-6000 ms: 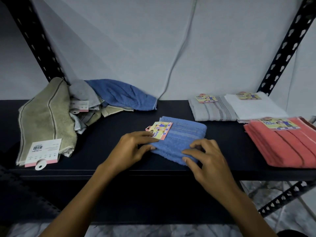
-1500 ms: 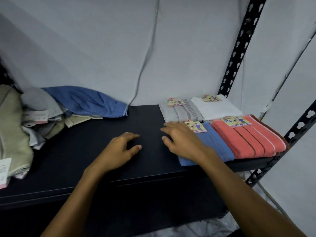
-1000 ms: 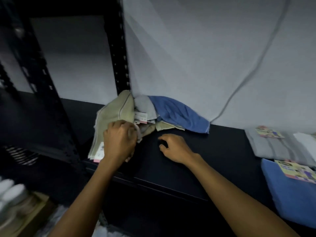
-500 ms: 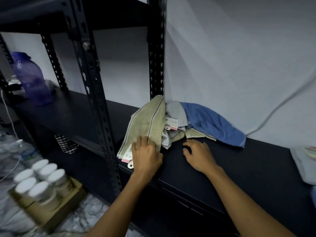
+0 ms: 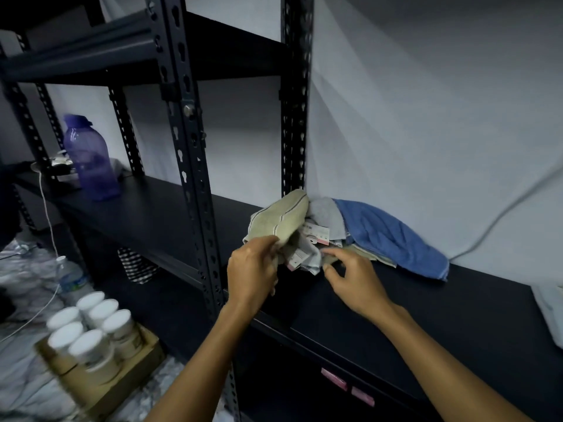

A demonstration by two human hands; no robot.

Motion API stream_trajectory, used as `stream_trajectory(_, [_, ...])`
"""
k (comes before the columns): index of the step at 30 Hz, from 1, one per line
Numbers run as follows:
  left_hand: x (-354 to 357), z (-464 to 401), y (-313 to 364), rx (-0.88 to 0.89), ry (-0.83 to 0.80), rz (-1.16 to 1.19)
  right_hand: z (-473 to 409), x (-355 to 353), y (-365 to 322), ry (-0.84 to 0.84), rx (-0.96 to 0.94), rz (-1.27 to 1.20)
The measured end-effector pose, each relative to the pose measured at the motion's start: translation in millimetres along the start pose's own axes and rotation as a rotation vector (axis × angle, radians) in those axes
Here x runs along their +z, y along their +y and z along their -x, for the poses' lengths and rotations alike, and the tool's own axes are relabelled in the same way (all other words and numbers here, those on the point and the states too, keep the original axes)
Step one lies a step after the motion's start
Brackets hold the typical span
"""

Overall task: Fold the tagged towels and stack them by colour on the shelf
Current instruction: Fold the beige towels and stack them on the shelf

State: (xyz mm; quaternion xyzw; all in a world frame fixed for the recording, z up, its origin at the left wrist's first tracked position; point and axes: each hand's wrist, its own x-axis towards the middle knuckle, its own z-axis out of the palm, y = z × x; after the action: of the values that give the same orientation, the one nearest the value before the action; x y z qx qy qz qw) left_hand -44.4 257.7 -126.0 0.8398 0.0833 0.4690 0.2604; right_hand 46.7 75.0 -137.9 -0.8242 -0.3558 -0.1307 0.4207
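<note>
Your left hand (image 5: 253,274), flat on the striped olive terry towel (image 5: 278,219) half a second ago, now grips its bunched lower edge, so the next fold begins. Your right hand (image 5: 355,277) hovers loosely curled, holding nothing, at the pile's 5 o'clock. The pile, with a crumpled blue towel (image 5: 387,236), sits on the black metal shelf (image 5: 396,315) at its back corner against a pale wall; a purple water bottle (image 5: 90,159) stands at 10 o'clock.
</note>
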Motion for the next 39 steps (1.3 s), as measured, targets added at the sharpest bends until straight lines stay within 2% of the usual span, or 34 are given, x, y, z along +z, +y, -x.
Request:
stream_trajectory(4, [-7.9, -29.0, 8.7, -0.013, -0.058, 0.194, -34.8, -16.3, -26.4, -0.009, -0.183, -0.034])
stream_trajectory(9, [-16.2, -51.1, 20.6, 0.002, -0.158, 0.371, -92.6, -31.5, -42.7, -0.314, -0.186, 0.162])
stream_trajectory(11, [-18.6, -54.8, 24.5, 0.013, -0.142, 0.401, -108.1, -35.5, -51.3, -0.353, -0.17, 0.196])
stream_trajectory(14, [-22.1, -56.8, 26.8, 0.023, -0.167, 0.369, -125.4, -39.3, -64.1, -0.252, -0.151, 0.119])
stream_trajectory(17, [-20.2, -60.9, 24.7, 0.019, -0.199, 0.113, -139.7, -46.6, -72.6, -0.156, -0.126, 0.053])
stream_trajectory(20, [-21.0, -71.0, 32.7, -0.043, -0.125, -0.011, -145.6, -59.5, -78.7, -0.068, -0.145, 0.003])
stream_trajectory(22, [-19.8, -81.7, 36.5, -0.124, -0.064, 0.054, -146.2, -71.4, -79.8, 0.018, -0.167, -0.033])
stream_trajectory(24, [-18.9, -96.0, 41.0, -0.185, -0.023, 0.27, -146.2, -85.2, -79.7, 0.09, -0.179, -0.062])
stream_trajectory(27, [-17.9, -120.2, 57.0, -0.262, -0.053, 0.67, -144.0, -107.6, -81.2, 0.145, -0.175, -0.116])
stream_trajectory(30, [-16.0, -137.8, 78.5, -0.218, -0.112, 0.937, -136.7, -130.3, -85.3, 0.208, -0.177, -0.235])
stream_trajectory(33, [-4.4, -156.0, 98.7, -0.09, -0.157, 0.927, -119.1, -149.0, -89.7, 0.205, -0.157, -0.345])
stream_trajectory(37, [17.0, -184.3, 142.1, 0.06, -0.187, 0.704, -94.3, -165.5, -89.1, 0.149, -0.056, -0.34])
stream_trajectory(39, [26.6, -197.2, 161.2, 0.089, -0.27, 0.622, -87.2, -170.8, -81.9, 0.129, 0.025, -0.309])
